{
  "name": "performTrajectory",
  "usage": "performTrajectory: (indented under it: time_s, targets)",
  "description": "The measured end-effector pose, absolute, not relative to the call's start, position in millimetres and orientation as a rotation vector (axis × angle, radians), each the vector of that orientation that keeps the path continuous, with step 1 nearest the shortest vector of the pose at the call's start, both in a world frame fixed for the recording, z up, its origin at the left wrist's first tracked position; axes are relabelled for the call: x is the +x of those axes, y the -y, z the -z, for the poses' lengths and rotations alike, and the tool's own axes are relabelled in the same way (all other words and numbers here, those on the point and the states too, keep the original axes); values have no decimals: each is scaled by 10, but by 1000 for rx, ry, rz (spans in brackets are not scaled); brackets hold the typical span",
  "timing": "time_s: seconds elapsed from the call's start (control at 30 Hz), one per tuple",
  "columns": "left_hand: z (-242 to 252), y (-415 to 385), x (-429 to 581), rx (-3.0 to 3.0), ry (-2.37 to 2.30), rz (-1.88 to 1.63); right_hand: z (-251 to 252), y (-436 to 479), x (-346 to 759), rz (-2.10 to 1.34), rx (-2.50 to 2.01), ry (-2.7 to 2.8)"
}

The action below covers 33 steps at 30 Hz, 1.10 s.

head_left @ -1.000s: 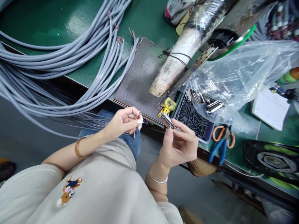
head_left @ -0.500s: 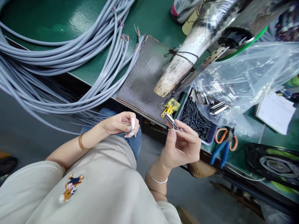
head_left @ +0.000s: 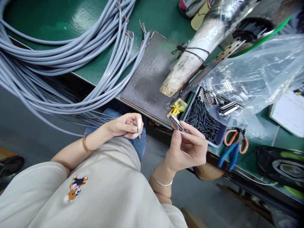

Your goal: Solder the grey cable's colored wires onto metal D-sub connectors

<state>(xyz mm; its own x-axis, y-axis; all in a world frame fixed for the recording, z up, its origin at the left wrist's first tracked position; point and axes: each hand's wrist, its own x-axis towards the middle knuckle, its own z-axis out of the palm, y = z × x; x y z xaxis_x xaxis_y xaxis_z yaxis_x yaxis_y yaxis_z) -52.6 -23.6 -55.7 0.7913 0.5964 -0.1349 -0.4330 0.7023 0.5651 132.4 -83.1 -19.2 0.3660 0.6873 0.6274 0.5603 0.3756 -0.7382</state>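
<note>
My right hand [head_left: 187, 147] is closed on a small metal connector [head_left: 177, 122], pinched between thumb and fingers just below the bench edge. My left hand [head_left: 125, 126] is curled shut over my lap on the end of a thin wire bundle [head_left: 139, 134]; only a little of it shows under the fingers. The two hands are about a hand's width apart. A sheaf of grey cables [head_left: 71, 57] with stripped coloured ends lies across the green bench at the left.
A dark metal plate [head_left: 149, 79] lies at the bench edge with a wrapped tool [head_left: 190, 66] resting on it. To the right are a tray of black sleeves [head_left: 204, 122], a clear bag of connectors [head_left: 249, 76] and blue and orange pliers [head_left: 234, 148].
My left hand has dropped toward my lap and folded over the wire ends, which showed red and white before. My right hand has kept the connector almost in place.
</note>
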Motion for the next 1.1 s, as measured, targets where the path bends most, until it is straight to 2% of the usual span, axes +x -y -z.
performTrajectory:
  time_s: [0.13, 0.37, 0.77, 1.1]
  targets:
    - [358, 244, -426, 590, -559, -707, 204, 850, 1324, -102, -1346, 1407]
    - [100, 183, -223, 768, -774, -977, 216, 800, 1296, -293, -1356, 1443]
    - [61, 66, -64, 957, -808, -1162, 211, 713, 1358, -260, -1328, 1505]
    - [30, 13, -28, 1013, -836, -1175, 176, 625, 1370, -162, -1321, 1551]
